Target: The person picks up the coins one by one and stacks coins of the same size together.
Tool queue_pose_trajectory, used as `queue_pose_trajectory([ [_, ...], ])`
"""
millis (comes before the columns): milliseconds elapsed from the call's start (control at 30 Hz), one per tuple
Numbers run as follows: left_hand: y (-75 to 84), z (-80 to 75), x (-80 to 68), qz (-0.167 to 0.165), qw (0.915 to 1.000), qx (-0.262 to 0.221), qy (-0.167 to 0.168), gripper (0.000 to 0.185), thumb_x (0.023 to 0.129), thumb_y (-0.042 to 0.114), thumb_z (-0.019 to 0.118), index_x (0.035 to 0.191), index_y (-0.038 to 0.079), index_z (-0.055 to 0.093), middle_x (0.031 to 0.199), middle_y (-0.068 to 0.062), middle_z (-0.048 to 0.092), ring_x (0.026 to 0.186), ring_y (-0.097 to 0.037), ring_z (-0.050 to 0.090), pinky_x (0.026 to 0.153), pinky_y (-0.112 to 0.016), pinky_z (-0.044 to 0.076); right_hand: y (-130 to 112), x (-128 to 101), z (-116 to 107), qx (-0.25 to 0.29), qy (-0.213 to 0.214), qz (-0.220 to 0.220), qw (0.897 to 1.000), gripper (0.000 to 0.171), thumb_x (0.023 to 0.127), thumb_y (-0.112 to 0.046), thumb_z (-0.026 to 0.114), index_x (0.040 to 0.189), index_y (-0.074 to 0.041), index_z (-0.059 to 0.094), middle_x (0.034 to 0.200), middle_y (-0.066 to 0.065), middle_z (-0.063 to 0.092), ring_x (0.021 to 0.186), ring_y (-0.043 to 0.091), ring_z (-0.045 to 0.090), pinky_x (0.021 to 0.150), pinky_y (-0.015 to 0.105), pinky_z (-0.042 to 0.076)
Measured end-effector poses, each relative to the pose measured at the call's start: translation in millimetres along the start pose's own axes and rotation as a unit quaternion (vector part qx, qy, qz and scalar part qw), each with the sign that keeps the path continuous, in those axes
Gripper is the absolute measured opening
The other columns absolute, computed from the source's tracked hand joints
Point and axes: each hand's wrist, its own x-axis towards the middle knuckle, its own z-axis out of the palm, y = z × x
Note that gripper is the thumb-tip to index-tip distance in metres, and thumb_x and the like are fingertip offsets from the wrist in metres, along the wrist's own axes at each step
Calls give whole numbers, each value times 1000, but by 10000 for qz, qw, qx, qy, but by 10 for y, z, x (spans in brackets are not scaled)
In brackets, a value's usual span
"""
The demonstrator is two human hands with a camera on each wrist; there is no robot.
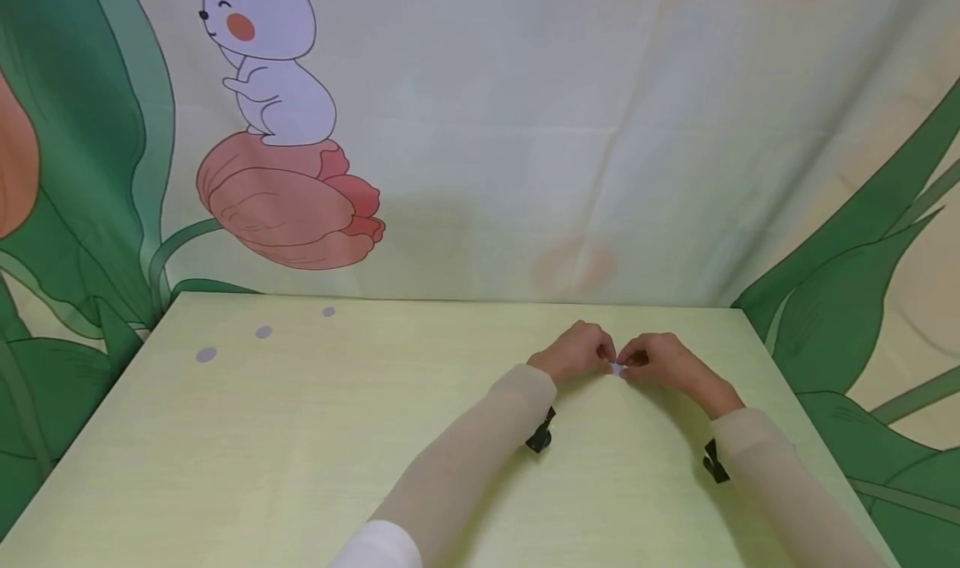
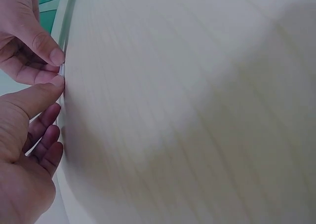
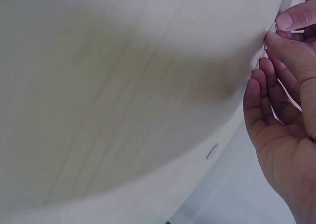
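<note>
Toward the far right of the table, both hands meet at a small pale lilac piece (image 1: 617, 369), which looks flat and is mostly covered by fingertips. My left hand (image 1: 576, 351) pinches its left side between thumb and fingers. From the right, my right hand (image 1: 663, 360) pinches the other side. The left wrist view catches the piece (image 2: 61, 70) edge-on as a thin strip between the two thumbs, close over the tabletop. In the right wrist view, the right hand's (image 3: 284, 105) other fingers curl loosely below the thumb.
Three flat lilac discs lie in a slanting row at the table's far left: one nearest the left edge (image 1: 206, 355), a middle one (image 1: 264, 332) and a farther one (image 1: 328, 311). Behind the pale wood-look table (image 1: 262, 451) hangs a printed curtain (image 1: 480, 135).
</note>
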Motion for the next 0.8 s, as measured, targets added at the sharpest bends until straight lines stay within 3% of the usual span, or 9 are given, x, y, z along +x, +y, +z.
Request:
queue_pose_trajectory([
  [200, -29, -16, -21, 45, 9998, 204, 37, 13, 92, 16, 77, 103, 11, 79, 100, 2, 75, 96, -11, 65, 85, -17, 48, -42, 1, 9, -14, 54, -91, 9999, 9, 88, -8, 79, 96, -5, 76, 91, 3, 72, 84, 15, 66, 77, 31, 55],
  [533, -80, -79, -127, -242, 9978, 617, 88, 11, 92, 23, 78, 102, 19, 80, 100, 7, 73, 95, -11, 64, 83, -25, 50, -129, 40, 74, -173, 61, -212, 9996, 8, 89, -12, 79, 95, -9, 76, 92, 1, 72, 87, 16, 65, 80, 34, 55],
  [800, -162, -101, -194, -302, 9971, 677, 147, 11, 92, 25, 78, 103, 22, 80, 103, 9, 74, 97, -11, 65, 86, -30, 50, -202, 101, 114, -223, 61, -351, 9991, 7, 89, -12, 79, 94, -9, 76, 90, 0, 71, 85, 15, 63, 79, 33, 53],
])
